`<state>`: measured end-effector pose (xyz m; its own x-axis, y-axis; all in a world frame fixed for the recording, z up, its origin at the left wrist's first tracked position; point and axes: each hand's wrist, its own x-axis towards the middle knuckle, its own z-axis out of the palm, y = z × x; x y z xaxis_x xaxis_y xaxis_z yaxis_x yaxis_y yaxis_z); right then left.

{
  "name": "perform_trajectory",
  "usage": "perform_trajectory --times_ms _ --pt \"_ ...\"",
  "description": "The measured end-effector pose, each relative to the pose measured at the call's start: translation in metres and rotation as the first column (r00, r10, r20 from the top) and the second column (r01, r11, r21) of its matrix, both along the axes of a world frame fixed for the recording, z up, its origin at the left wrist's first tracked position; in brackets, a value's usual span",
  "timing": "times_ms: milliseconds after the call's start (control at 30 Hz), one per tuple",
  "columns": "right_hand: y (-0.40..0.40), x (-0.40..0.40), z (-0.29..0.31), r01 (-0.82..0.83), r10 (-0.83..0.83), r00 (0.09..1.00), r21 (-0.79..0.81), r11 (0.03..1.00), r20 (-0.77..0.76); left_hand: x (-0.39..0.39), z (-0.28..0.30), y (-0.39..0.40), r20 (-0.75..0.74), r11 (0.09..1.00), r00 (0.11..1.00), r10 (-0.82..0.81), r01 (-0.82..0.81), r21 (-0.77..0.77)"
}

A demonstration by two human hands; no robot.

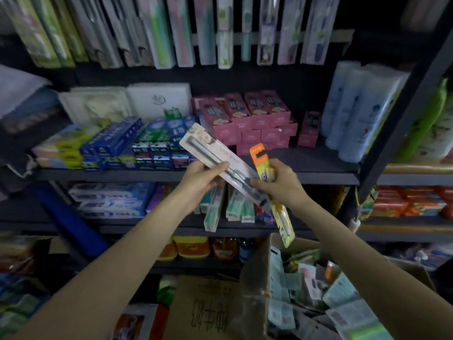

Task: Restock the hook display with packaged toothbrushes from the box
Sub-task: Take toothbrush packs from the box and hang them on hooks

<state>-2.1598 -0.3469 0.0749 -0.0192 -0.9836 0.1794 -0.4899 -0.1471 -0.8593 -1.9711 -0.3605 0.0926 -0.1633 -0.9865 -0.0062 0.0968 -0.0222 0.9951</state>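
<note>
Toothbrush packs are in both hands, raised in front of the shelving. A long pale toothbrush pack (215,158) with a grey brush inside lies slanted, its top toward 10 o'clock and its foot toward 4 o'clock. The left hand (204,180) grips it near the middle, thumb over the front and fingers curled behind. The right hand (278,184) touches that pack's lower end with its fingertips and also grips an orange-topped toothbrush pack (263,165), which runs from its orange hanger tab at 12 o'clock down past the palm to its foot at 6 o'clock. Whether the right hand pinches the pale pack or only steadies it, I cannot tell.

At 5 o'clock from the hands sits an open cardboard box (255,278), filled with more packaged toothbrushes (343,295) lying jumbled. At 12 o'clock, along the top of the view, the hook display (269,36) carries a row of hanging toothbrush packs (180,33), blurred.

Behind the hands, a dark shelf (318,165) holds pink cartons (247,119) at 12 o'clock, blue toothpaste boxes (115,138) at 10 o'clock and pale bottles (355,109) at 2 o'clock. On the shelf below, at 6 o'clock from the left hand, stand green toothbrush packs (213,209).
</note>
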Motion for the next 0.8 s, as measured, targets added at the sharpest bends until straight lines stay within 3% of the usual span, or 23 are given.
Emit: perform_trajectory --times_ms 67,200,400,533,567,633,700,767,800 --pt "-0.009 0.012 0.02 0.065 -0.062 0.997 -0.052 0.997 0.055 0.021 0.019 -0.007 -0.068 0.989 0.989 0.131 -0.135 -0.054" --pt "-0.028 0.037 0.06 0.165 -0.146 0.957 -0.058 0.985 0.253 0.085 0.061 -0.02 -0.337 0.947 0.891 0.305 -0.322 0.006" --pt "-0.05 0.151 0.1 -0.046 0.064 0.921 -0.056 0.997 0.385 0.16 0.091 -0.026 -0.359 0.955 0.901 0.245 -0.288 -0.069" --pt "-0.065 0.196 0.117 0.083 -0.025 0.902 -0.116 0.99 0.43 0.237 0.108 -0.039 -0.401 0.93 0.875 0.271 -0.346 -0.127" --pt "-0.07 0.201 0.121 0.119 -0.042 0.914 -0.166 0.979 0.403 0.256 0.112 -0.044 -0.349 0.904 0.88 0.321 -0.394 -0.163" --pt "-0.076 0.213 0.132 0.113 -0.046 0.967 -0.261 0.959 0.249 0.286 0.118 -0.055 -0.074 0.835 0.902 0.426 -0.423 -0.351" --pt "-0.08 0.231 0.145 0.022 0.002 0.997 -0.333 0.943 0.072 0.301 0.119 -0.068 0.309 0.789 0.849 0.428 -0.184 -0.586" --pt "-0.082 0.252 0.157 -0.031 0.025 0.999 -0.395 0.918 -0.022 0.3 0.118 -0.078 0.571 0.803 0.759 0.313 0.11 -0.586" --pt "-0.083 0.263 0.163 -0.031 0.017 0.999 -0.425 0.904 -0.036 0.299 0.117 -0.083 0.643 0.812 0.713 0.278 0.183 -0.554"
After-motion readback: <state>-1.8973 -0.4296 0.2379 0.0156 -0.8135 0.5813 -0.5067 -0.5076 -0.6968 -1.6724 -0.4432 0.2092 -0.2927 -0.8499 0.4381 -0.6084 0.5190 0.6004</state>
